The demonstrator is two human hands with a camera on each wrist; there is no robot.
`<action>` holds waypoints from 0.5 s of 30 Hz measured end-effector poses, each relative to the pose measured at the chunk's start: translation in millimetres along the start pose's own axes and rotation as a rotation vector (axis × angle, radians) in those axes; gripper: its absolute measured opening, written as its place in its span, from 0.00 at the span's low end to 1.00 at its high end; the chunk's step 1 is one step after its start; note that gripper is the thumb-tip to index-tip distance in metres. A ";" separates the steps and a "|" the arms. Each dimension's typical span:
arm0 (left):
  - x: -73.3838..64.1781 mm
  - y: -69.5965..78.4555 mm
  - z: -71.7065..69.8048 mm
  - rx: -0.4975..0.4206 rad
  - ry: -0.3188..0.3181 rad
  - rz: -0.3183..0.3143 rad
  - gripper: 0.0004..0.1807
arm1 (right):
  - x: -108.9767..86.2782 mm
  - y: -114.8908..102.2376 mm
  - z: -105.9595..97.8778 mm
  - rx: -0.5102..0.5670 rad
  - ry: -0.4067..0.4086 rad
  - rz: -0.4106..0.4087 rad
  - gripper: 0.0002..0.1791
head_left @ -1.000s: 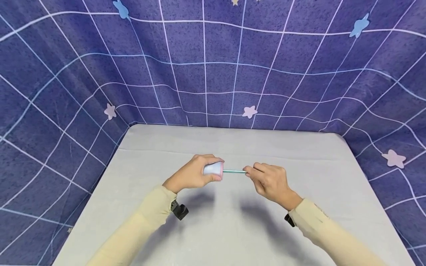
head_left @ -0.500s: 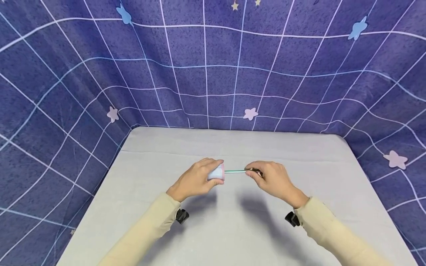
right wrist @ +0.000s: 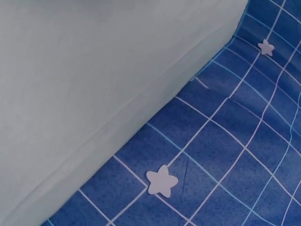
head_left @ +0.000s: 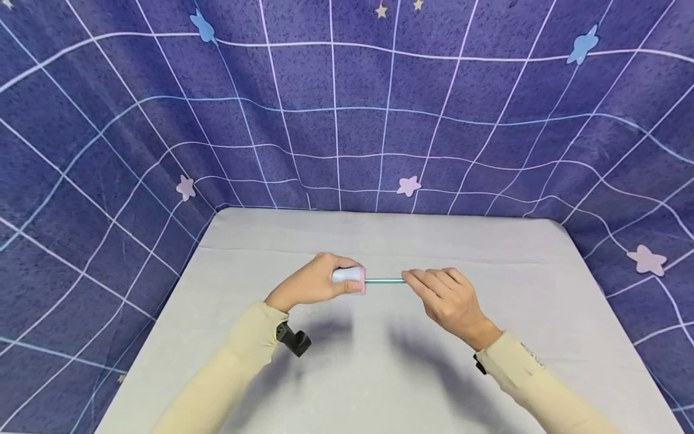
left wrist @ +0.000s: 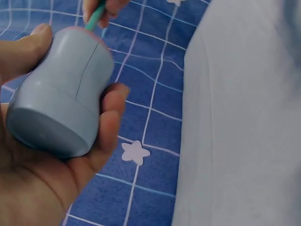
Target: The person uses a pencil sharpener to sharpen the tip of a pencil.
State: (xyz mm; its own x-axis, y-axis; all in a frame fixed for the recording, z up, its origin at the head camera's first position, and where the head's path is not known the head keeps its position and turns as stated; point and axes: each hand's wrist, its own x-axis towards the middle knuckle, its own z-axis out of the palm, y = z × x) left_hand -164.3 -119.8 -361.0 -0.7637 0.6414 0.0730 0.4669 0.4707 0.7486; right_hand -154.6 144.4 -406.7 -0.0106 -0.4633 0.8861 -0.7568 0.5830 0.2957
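Note:
My left hand [head_left: 314, 280] grips a waisted, pale blue pencil sharpener [head_left: 347, 275] with a pink end, held sideways above the table. In the left wrist view the sharpener [left wrist: 61, 94] lies across the palm, thumb on one side and fingers curled on the other, its broad base facing the camera. A thin green pencil [head_left: 384, 281] runs level from the pink end to my right hand [head_left: 447, 301], which pinches its far part between thumb and fingertips. The pencil's outer end is hidden by that hand. The right wrist view shows neither hand nor pencil.
A table [head_left: 347, 374] covered in pale cloth lies below both hands. Dark blue curtains [head_left: 358, 132] with a line grid and star shapes stand behind it and at both sides. Black wrist mounts [head_left: 293, 339] sit at the sleeve cuffs.
My right hand has rolled about the pencil, its fingers opening out and then turning over to hide the pencil's dark end. The left hand has tilted slightly and still holds the sharpener.

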 end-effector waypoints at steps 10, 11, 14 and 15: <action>-1.3 3.9 14.5 0.136 0.034 0.066 0.15 | -7.7 -2.8 -6.8 0.115 -0.188 0.092 0.22; -1.9 3.3 16.4 0.171 0.050 0.084 0.17 | -6.2 -3.3 -8.9 0.165 -0.256 0.145 0.21; -4.2 -0.2 23.0 0.317 0.109 0.181 0.24 | 1.1 -1.2 -16.4 0.385 -0.521 0.385 0.18; -4.7 -2.1 25.5 0.369 0.133 0.227 0.26 | 3.8 0.9 -18.7 0.474 -0.607 0.482 0.16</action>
State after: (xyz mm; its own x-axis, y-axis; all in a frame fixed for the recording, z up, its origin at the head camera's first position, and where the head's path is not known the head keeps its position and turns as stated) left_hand -150.3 -108.4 -379.7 -0.6628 0.6815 0.3102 0.7386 0.5270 0.4205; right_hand -143.0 155.7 -396.4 -0.6368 -0.5905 0.4957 -0.7691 0.5313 -0.3552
